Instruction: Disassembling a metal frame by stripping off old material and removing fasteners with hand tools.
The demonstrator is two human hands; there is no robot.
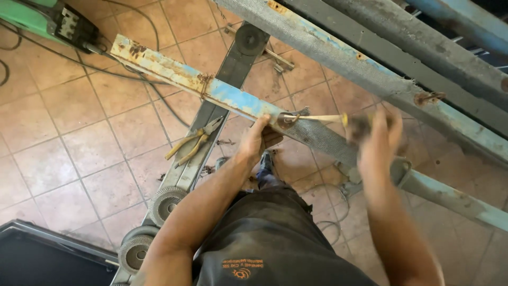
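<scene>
The left hand (257,139) rests on the rusted, blue-painted steel bar (185,79), which runs diagonally above the tiled floor (69,106). Its fingers are curled around the bar's edge, pressed against the metal right beside a dark round fitting (286,121) on the bar. The right hand (377,142) is blurred by motion. It appears to grip the dark handle end of a slim pale-shafted tool (317,118), but the fingers cannot be resolved, so their state cannot be told. The tool's tip meets the fitting just beside the left thumb.

To do this step well:
1. Keep the left fingers clear of the tool tip; they sit very close to the point of contact.
2. Hold the bar steady so that the tip stays seated on the fitting.
3. Keep the shaft level along the bar to avoid a slip toward the left thumb.

Yellow-handled pliers (194,142) lie on a grey steel channel (211,122) below the bar, well apart from both hands. Ribbed grey wheels (165,203) are mounted at the lower end of that channel. A second rusted blue beam (370,69) crosses the upper right.

No container is in view.
</scene>
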